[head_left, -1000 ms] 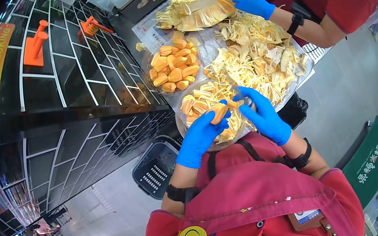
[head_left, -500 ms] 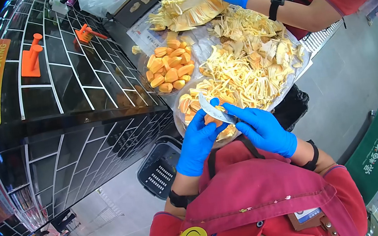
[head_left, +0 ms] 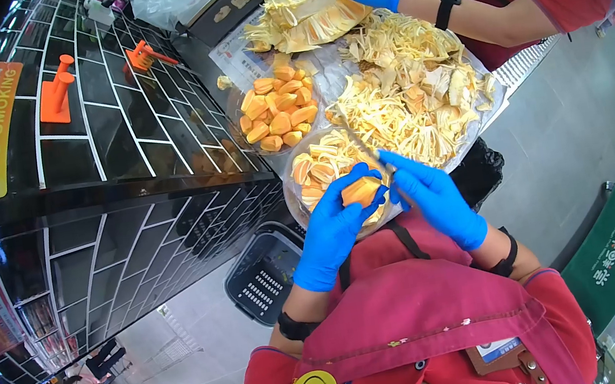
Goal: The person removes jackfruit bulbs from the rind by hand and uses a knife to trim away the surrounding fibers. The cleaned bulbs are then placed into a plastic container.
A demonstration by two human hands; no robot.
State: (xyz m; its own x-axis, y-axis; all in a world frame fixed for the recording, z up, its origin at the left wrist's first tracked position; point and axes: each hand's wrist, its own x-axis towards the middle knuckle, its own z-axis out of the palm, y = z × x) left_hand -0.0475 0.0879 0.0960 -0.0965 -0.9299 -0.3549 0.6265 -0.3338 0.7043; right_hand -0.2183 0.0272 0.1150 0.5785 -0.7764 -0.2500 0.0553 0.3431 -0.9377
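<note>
1. The left hand (head_left: 333, 228), gloved in blue, curls its fingers around an orange jackfruit pod (head_left: 360, 190), pinched at the fingertips.
2. The right hand (head_left: 429, 194) is closed around a knife (head_left: 360, 139); its blade runs up past the fingertips over the near bowl (head_left: 296, 203).
3. The pod hangs above that bowl's near rim.
4. Beyond the fingertips the far bowl (head_left: 235, 107) and scrap heap (head_left: 413, 101) crowd together; open floor lies right of the right hand.

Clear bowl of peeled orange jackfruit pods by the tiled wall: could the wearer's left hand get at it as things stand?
Probably yes. The left hand in its blue glove holds an orange pod over the nearer bowl; the clear bowl of peeled orange pods lies just beyond, uncovered, nothing between.
</note>
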